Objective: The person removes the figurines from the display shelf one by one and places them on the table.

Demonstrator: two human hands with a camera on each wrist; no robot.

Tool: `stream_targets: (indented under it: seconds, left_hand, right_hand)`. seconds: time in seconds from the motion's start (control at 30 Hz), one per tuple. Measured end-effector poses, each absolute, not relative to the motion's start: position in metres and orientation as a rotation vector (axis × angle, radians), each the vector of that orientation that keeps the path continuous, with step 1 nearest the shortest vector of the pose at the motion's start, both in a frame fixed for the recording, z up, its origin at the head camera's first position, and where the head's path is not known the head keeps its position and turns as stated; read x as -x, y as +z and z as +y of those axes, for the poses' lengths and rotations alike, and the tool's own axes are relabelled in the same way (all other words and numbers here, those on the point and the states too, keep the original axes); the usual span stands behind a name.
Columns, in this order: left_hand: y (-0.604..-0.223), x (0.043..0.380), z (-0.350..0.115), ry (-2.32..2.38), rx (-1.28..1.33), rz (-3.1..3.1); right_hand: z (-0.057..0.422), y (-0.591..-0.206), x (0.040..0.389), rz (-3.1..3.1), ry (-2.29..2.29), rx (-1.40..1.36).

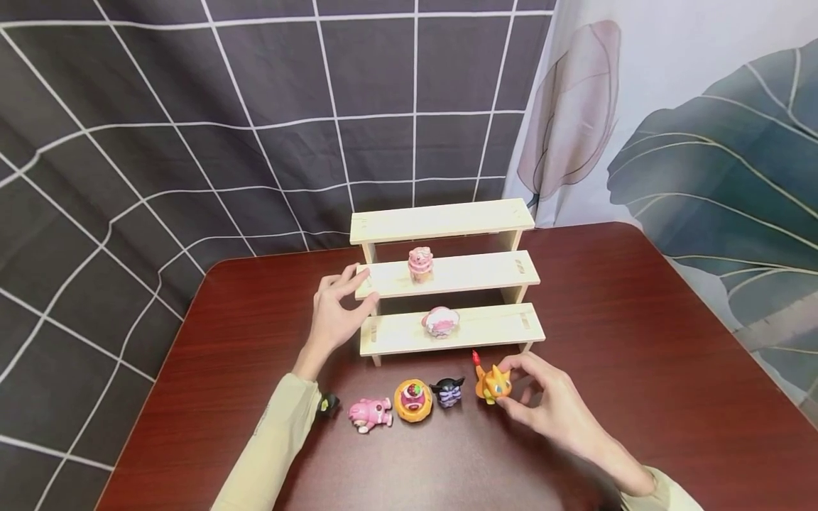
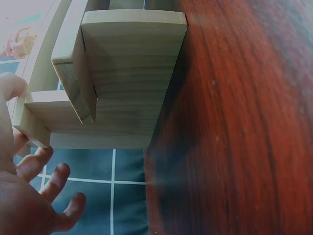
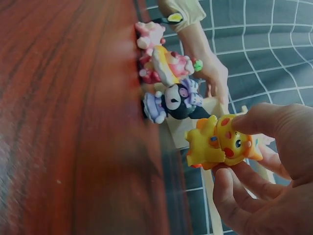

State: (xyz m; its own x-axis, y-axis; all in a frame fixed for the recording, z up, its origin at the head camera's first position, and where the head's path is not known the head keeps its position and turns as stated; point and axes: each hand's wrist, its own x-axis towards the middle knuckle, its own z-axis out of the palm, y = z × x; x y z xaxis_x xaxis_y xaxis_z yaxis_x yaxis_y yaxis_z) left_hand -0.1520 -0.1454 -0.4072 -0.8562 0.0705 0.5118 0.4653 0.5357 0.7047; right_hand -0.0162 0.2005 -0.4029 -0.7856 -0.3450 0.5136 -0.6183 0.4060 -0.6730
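Note:
My right hand (image 1: 551,397) pinches a yellow toy figurine (image 1: 495,385) in an orange hood with a red-tipped tail, in front of the shelf's right part. In the right wrist view the figurine (image 3: 208,144) shows its yellow face, between thumb and fingers; whether its feet touch the table is unclear. At the left end of the three-tier wooden shelf (image 1: 488,319), my left hand (image 1: 334,310) grips the middle tier's edge between thumb and fingers. A pink cupcake-like figure (image 1: 420,264) stands on the middle tier, a pink-and-white figure (image 1: 441,322) on the bottom one.
In front of the shelf lie a pink bear figurine (image 1: 371,414), a round orange-rimmed toy (image 1: 413,401) and a black-and-purple figurine (image 1: 448,392). A black toy (image 1: 329,404) is partly hidden by my left sleeve. A dark checked cloth (image 1: 268,85) hangs behind the reddish-brown table (image 1: 639,319).

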Motion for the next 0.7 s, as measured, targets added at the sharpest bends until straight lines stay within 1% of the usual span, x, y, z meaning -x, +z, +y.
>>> stream_targets:
  seconds: [0.7]
  left_hand:
    - [-0.408,0.152,-0.145,-1.252,0.443,-2.344]
  right_hand:
    - [0.19,-0.427,0.018,-2.426,1.353,-0.737]
